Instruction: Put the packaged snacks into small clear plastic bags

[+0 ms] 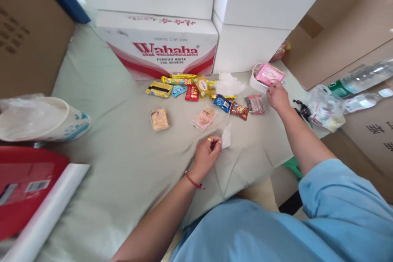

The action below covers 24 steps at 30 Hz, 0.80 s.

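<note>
Above the cloth, my left hand [208,153] is closed in a pinch on a small translucent plastic bag [226,136]. Far to the right, my right hand [278,96] is at the front rim of a white tub [256,84], its fingers closed at the edge of a pink packet [270,74] that lies in the tub. Between the hands are a reddish-brown packet [255,104], a brown packet [240,111] and a blue packet [222,103]. Beyond my left hand lie a pink-printed wrapped snack [205,117] and a wrapped beige cake [160,119].
Yellow snack sticks [179,80] and crumpled white plastic [230,84] lie before a Wahaha box [161,45]. A paper bucket [67,118] and red tray [27,184] stand left. Bottles [362,77] and a plastic bag [326,108] are at right.
</note>
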Available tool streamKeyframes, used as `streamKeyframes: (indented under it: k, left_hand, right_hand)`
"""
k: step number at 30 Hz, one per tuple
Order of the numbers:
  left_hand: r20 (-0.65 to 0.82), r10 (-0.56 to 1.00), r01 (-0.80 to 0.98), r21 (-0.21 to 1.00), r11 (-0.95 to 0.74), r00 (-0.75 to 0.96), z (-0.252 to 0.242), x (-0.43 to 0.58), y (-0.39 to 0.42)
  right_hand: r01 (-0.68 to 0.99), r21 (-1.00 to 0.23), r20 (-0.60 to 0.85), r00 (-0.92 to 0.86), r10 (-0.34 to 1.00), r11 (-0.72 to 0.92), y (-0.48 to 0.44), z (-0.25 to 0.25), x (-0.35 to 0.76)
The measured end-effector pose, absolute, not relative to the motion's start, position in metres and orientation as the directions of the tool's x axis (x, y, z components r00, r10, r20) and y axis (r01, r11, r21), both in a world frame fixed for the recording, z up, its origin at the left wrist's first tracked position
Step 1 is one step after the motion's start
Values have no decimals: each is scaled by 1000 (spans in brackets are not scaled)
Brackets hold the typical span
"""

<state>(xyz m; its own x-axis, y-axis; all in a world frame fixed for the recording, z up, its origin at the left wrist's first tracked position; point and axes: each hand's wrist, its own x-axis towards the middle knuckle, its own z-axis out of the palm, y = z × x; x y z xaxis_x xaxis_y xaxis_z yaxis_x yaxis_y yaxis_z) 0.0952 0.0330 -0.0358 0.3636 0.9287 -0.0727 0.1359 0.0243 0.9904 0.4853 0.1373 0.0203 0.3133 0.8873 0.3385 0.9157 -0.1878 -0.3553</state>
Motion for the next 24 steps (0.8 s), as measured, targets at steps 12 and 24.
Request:
streamKeyframes:
  k: [12,24]
  left_hand:
    - [52,947,144,984,-103,318,-34,96,32]
    - [19,939,58,997,-41,342,-31,95,33]
  right_hand:
    - [57,-968,-238,105,965,-245,8,-9,266]
    - [30,-987,-152,102,983,-156,-3,-10,257]
